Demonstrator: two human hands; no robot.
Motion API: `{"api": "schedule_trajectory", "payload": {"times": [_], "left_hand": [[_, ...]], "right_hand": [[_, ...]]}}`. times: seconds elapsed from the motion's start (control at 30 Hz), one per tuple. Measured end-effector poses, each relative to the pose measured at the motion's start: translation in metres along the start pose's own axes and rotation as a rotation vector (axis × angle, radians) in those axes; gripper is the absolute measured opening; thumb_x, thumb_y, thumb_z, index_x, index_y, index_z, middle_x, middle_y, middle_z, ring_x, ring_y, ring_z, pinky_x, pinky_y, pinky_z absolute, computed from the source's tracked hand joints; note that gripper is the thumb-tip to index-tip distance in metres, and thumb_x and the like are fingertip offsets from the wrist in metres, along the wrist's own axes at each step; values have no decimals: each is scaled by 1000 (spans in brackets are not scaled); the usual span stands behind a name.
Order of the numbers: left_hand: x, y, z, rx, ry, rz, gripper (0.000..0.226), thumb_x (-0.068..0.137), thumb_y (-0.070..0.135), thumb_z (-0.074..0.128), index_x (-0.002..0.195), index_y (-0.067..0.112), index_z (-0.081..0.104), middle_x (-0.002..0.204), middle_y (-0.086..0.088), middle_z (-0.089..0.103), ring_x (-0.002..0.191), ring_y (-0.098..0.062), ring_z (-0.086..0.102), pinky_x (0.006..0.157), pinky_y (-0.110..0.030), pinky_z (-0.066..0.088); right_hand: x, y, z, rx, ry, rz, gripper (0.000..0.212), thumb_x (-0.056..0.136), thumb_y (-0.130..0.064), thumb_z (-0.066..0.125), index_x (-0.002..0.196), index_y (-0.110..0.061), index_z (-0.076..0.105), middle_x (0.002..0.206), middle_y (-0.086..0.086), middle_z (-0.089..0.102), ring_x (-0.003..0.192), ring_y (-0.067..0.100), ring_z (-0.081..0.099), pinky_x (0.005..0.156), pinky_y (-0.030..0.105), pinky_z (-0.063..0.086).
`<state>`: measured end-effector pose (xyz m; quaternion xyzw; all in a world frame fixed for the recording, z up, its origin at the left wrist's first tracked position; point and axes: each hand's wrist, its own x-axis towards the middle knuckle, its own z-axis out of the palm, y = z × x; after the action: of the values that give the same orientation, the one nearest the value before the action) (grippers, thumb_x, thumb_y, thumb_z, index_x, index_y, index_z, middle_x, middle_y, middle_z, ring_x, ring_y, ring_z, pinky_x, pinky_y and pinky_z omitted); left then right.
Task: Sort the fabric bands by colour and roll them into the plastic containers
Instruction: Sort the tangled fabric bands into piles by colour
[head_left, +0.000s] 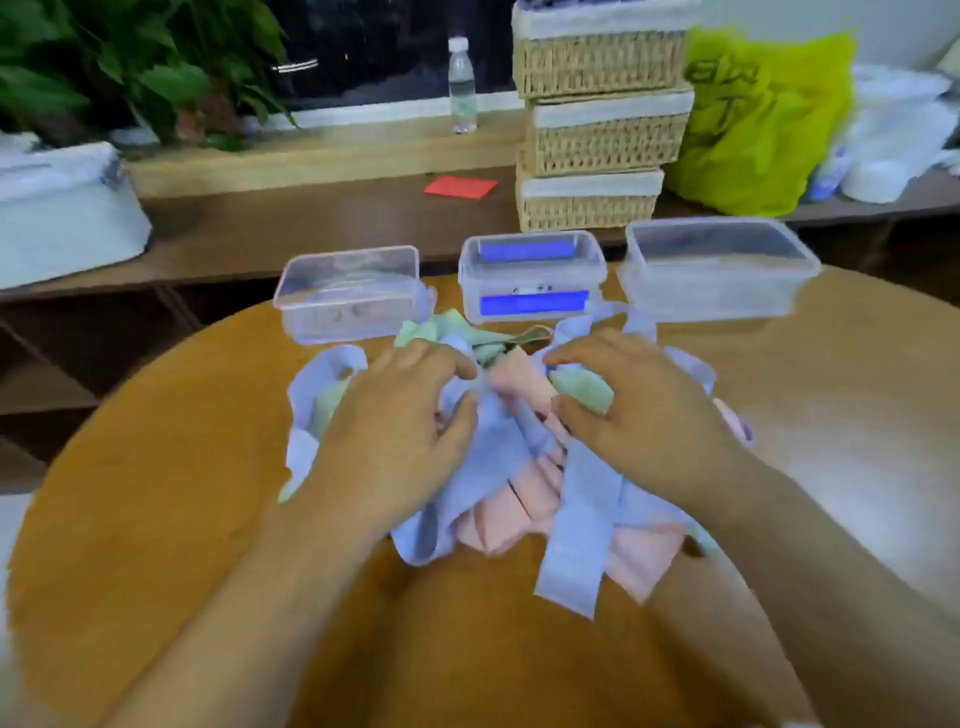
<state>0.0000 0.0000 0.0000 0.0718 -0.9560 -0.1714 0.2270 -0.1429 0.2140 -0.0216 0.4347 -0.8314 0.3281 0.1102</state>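
I counted three plastic containers (531, 278) in a row at twelve o'clock from the bands (576, 519). Three baskets (602, 130) stood stacked at one o'clock. Beyond lay one bottle (462, 85), one red card (460, 187), one green bag (753, 124). The bands showed three colours; their number I couldn't tell.

Lavender-blue bands (576, 525), pink bands (519, 499) and pale green bands (582, 387) are showing against the orange-brown worktop (156, 493), blue inside the middle container (530, 275).
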Motion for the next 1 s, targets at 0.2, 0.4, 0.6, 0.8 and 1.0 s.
{"api": "schedule_trajectory", "payload": {"times": [0.2, 0.4, 0.6, 0.8, 1.0], "left_hand": [[-51, -14, 21, 141, -103, 1, 38, 95, 53, 48, 118, 28, 67, 124, 7, 63, 118, -24, 55, 99, -47, 48], [-28, -21, 47, 208, -23, -11, 45, 98, 63, 52, 127, 31, 66, 137, 9, 61, 134, -20, 51, 113, -42, 39], [-3, -29, 60, 181, -127, -84, 54, 99, 67, 48, 135, 29, 61, 143, 10, 58, 136, -19, 49, 114, -44, 39], [-9, -31, 66, 149, -106, -86, 55, 99, 66, 50, 137, 27, 60, 145, 9, 56, 137, -20, 49, 115, -45, 39], [-35, -24, 63, 120, 12, -52, 50, 99, 64, 49, 134, 29, 61, 141, 12, 58, 135, -17, 48, 118, -43, 35]], "right_hand": [[-41, 3, 32, -234, -97, 69, 39, 94, -51, 52, 127, -35, 67, 127, -11, 65, 117, 25, 59, 89, 45, 47], [-24, 21, 58, -298, -33, 40, 35, 100, -48, 55, 131, -34, 66, 132, -10, 65, 121, 23, 58, 99, 44, 45], [-11, 24, 58, -252, -67, 70, 33, 102, -45, 55, 131, -33, 66, 131, -10, 64, 119, 22, 57, 99, 41, 41], [-14, 25, 62, -263, -29, 60, 33, 101, -44, 57, 130, -32, 68, 131, -9, 66, 117, 24, 59, 97, 43, 42], [-20, 25, 63, -235, 50, 26, 31, 99, -45, 58, 126, -34, 70, 128, -11, 68, 118, 24, 60, 99, 46, 41]]}}
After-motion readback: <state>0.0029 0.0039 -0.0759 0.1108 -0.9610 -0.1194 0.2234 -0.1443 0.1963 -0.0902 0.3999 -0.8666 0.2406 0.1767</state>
